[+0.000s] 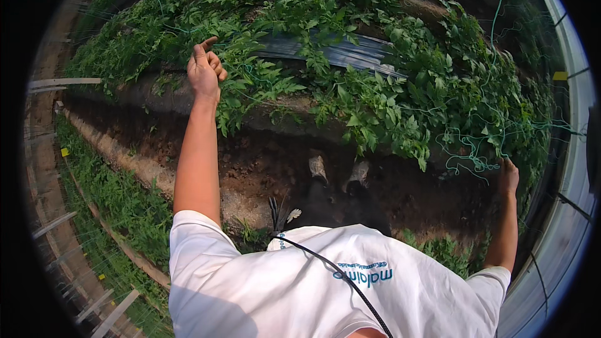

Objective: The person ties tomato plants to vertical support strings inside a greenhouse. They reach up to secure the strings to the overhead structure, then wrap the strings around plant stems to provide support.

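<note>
My left hand (204, 72) is raised over tomato plants (263, 75) at the left, with its index finger stretched out and the other fingers curled. Green twine (181, 29) passes close to that finger; whether the hand grips it I cannot tell. Far to the right, my right hand (509, 177) is closed on green twine (502, 152), its fingers partly hidden. Beside that hand hangs a loose tangle of twine (469, 150), in front of the leaves. Another strand (493, 42) rises from the right-hand plants towards the top edge.
Dark plastic sheeting (324, 49) shows between the plants. My shoes (317, 166) stand on the soil path (253, 159). A pale frame with film (558, 225) curves along the right. Another plant row (117, 188) and a wooden stake (115, 314) are at lower left. Yellow cards (559, 75) hang about.
</note>
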Available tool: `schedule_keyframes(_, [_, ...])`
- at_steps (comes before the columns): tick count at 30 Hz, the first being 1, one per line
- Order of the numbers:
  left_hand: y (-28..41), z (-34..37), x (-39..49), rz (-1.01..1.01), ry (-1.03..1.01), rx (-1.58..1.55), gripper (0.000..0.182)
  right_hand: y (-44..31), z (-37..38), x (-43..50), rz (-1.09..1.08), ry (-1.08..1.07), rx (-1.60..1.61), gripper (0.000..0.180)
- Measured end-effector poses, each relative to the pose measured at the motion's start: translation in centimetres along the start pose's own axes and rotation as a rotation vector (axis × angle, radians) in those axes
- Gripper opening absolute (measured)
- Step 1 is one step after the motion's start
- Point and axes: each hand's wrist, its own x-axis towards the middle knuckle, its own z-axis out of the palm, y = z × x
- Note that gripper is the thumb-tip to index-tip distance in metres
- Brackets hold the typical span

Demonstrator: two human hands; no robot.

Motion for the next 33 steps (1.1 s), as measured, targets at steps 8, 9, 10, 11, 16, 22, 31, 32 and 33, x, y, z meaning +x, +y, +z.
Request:
schedule_keyframes(8, [-3.1,5.3,-4.0,-0.045,-0.271,0.352,0.032,14.8,-3.1,-2.5,0.629,0.125,0.236,0.04])
schedule_keyframes(9, [-3.1,6.3,-4.5,-0.048,-0.32,0.355,0.024,15.4,-2.8,-2.5,0.727,0.101,0.283,0.042])
schedule_keyframes(10, [-3.7,7.4,-4.9,-0.009,-0.366,0.382,0.019,16.8,-1.8,-3.0,0.727,0.109,0.449,0.046])
schedule_keyframes(11, [-3.7,8.7,-5.1,0.053,-0.407,0.416,0.015,16.3,-0.5,-3.1,0.71,0.133,0.473,0.045])
schedule_keyframes(16, [-1.9,11.1,-7.2,0.179,-0.63,0.596,0.025,-2.6,-1.9,-0.7,0.354,-0.379,0.532,0.037])
schedule_keyframes(22, [3.6,15.1,-7.9,0.192,-0.787,0.605,0.035,-20.1,-13.6,0.4,-0.07,-0.655,0.464,0.044])
schedule_keyframes(31, [6.5,18.4,-7.8,0.311,-0.804,0.492,0.065,-31.2,-31.4,1.3,-0.682,0.321,0.834,0.024])
schedule_keyframes(32, [5.7,18.5,-7.4,0.334,-0.814,0.47,0.076,-32.3,-33.0,1.8,-0.761,0.407,0.894,0.027])
schedule_keyframes(33, [6.9,19.1,-8.3,0.357,-0.807,0.574,0.088,-33.5,-34.5,2.3,-0.832,0.487,0.942,0.029])
